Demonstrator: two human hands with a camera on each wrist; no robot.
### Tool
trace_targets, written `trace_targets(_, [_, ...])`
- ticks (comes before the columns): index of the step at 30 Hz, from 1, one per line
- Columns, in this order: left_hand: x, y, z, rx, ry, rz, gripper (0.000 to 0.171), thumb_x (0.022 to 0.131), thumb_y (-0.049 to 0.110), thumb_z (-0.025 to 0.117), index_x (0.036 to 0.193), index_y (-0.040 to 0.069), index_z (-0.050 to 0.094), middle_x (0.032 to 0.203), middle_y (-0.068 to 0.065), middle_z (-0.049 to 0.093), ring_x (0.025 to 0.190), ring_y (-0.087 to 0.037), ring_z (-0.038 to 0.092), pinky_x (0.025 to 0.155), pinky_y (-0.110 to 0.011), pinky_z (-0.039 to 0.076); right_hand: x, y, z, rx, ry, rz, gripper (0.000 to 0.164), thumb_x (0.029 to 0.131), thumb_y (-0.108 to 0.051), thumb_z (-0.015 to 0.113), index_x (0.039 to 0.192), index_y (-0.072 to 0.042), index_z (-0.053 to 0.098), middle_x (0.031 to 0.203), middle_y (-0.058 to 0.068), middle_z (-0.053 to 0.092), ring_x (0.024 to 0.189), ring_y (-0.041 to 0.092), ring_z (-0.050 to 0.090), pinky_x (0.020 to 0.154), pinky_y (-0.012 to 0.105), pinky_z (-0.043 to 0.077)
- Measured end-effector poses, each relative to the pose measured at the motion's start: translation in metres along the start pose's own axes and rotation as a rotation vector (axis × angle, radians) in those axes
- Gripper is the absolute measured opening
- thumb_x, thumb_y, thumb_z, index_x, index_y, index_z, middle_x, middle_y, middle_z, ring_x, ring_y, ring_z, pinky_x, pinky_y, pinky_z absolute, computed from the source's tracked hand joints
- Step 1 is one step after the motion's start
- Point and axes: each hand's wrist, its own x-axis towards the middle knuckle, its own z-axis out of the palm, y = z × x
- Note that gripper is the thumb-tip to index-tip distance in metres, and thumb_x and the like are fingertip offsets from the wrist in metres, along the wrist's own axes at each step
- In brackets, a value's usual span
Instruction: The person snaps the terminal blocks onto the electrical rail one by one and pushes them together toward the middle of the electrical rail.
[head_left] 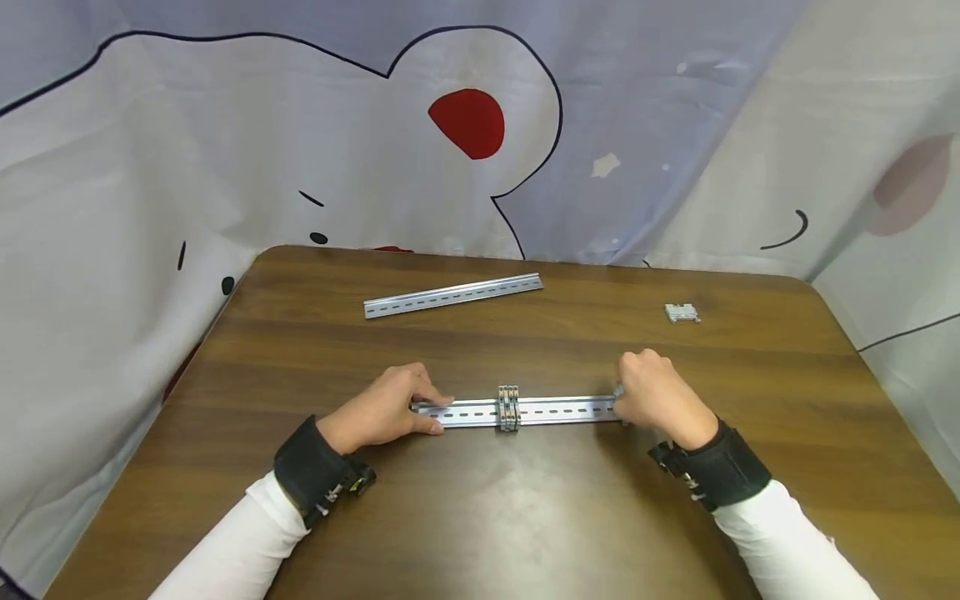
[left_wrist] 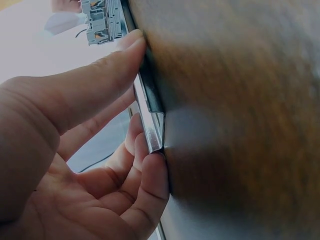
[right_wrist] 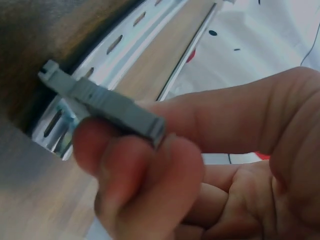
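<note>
A slotted metal DIN rail (head_left: 558,410) lies across the table in front of me. My left hand (head_left: 382,407) grips its left end, the thumb along the near edge and fingers at the far edge and the end. Several grey terminal blocks (head_left: 508,408) sit clipped side by side near the rail's middle. At the rail's right end, my right hand (head_left: 660,398) pinches a slim grey terminal block (right_wrist: 112,102) between thumb and fingers. In the right wrist view this block lies across the rail near its end; whether it is seated cannot be told.
Another slotted rail (head_left: 453,296) lies slightly slanted toward the back of the wooden table (head_left: 480,517). Small pale terminal pieces (head_left: 681,312) rest at the back right. A printed cloth (head_left: 337,142) hangs behind the table.
</note>
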Motion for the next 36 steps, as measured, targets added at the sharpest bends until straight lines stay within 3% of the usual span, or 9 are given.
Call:
trace_targets(22, [-0.001, 0.000, 0.002, 0.042, 0.006, -0.037, 0.040, 0.075, 0.021, 0.086, 0.112, 0.012, 0.077, 0.091, -0.008, 0.066, 0.079, -0.022, 0.059, 0.062, -0.021, 0.041, -0.003, -0.003, 0.006, 0.010, 0.024, 0.079, 0.044, 0.057, 0.008, 0.052, 0.050, -0.021, 0.020, 0.054, -0.009, 0.013, 0.051, 0.010, 0.013, 0.046, 0.023, 0.013])
trace_targets(25, [-0.002, 0.000, 0.002, 0.041, -0.011, -0.047, 0.040, 0.075, 0.021, 0.085, 0.113, 0.012, 0.076, 0.091, -0.008, 0.066, 0.079, -0.022, 0.059, 0.062, -0.021, 0.041, -0.006, 0.005, 0.005, 0.054, -0.013, 0.089, 0.027, 0.063, 0.005, 0.054, 0.052, -0.015, 0.041, 0.050, -0.008, 0.028, 0.050, 0.011, 0.022, 0.046, 0.023, 0.019])
trace_targets(27, [-0.002, 0.001, 0.002, 0.034, -0.028, -0.057, 0.041, 0.076, 0.021, 0.085, 0.115, 0.012, 0.075, 0.091, -0.009, 0.065, 0.080, -0.023, 0.058, 0.062, -0.021, 0.041, -0.010, 0.012, 0.003, 0.086, -0.045, 0.095, 0.010, 0.069, 0.002, 0.056, 0.066, -0.007, 0.060, 0.051, -0.006, 0.038, 0.050, 0.011, 0.029, 0.049, 0.024, 0.026])
trace_targets(28, [-0.002, 0.002, 0.001, 0.035, -0.031, -0.060, 0.041, 0.076, 0.021, 0.085, 0.115, 0.012, 0.075, 0.092, -0.009, 0.065, 0.080, -0.023, 0.058, 0.063, -0.022, 0.041, -0.010, 0.015, 0.001, 0.100, -0.060, 0.096, 0.011, 0.072, 0.000, 0.058, 0.077, -0.003, 0.067, 0.051, -0.005, 0.044, 0.049, 0.011, 0.035, 0.051, 0.026, 0.032])
trace_targets(30, [-0.002, 0.003, 0.001, 0.036, -0.030, -0.069, 0.041, 0.076, 0.021, 0.084, 0.115, 0.012, 0.075, 0.092, -0.009, 0.065, 0.081, -0.024, 0.058, 0.064, -0.022, 0.041, -0.012, 0.022, -0.003, 0.137, -0.089, 0.086, 0.023, 0.077, -0.002, 0.062, 0.098, 0.003, 0.070, 0.051, -0.003, 0.054, 0.047, 0.011, 0.047, 0.058, 0.030, 0.044])
trace_targets(32, [-0.002, 0.004, 0.000, 0.036, -0.025, -0.073, 0.040, 0.077, 0.020, 0.084, 0.115, 0.012, 0.075, 0.092, -0.010, 0.065, 0.081, -0.024, 0.058, 0.064, -0.022, 0.041, -0.012, 0.028, -0.006, 0.171, -0.110, 0.076, 0.022, 0.079, -0.004, 0.064, 0.099, 0.004, 0.068, 0.044, -0.007, 0.049, 0.043, 0.008, 0.050, 0.064, 0.034, 0.049])
trace_targets(34, [-0.002, 0.005, 0.000, 0.041, -0.022, -0.075, 0.040, 0.077, 0.020, 0.084, 0.115, 0.012, 0.075, 0.092, -0.010, 0.065, 0.080, -0.023, 0.058, 0.064, -0.022, 0.040, -0.012, 0.033, -0.008, 0.205, -0.137, 0.082, 0.018, 0.081, -0.005, 0.065, 0.097, 0.003, 0.066, 0.042, -0.006, 0.054, 0.042, 0.009, 0.057, 0.070, 0.035, 0.051])
trace_targets(36, [-0.002, 0.005, -0.001, 0.042, -0.028, -0.078, 0.041, 0.077, 0.021, 0.084, 0.116, 0.012, 0.075, 0.093, -0.010, 0.065, 0.080, -0.023, 0.057, 0.063, -0.022, 0.039, -0.013, 0.039, -0.008, 0.243, -0.169, 0.103, 0.015, 0.081, -0.007, 0.065, 0.094, 0.002, 0.064, 0.044, -0.005, 0.059, 0.043, 0.011, 0.060, 0.065, 0.034, 0.050])
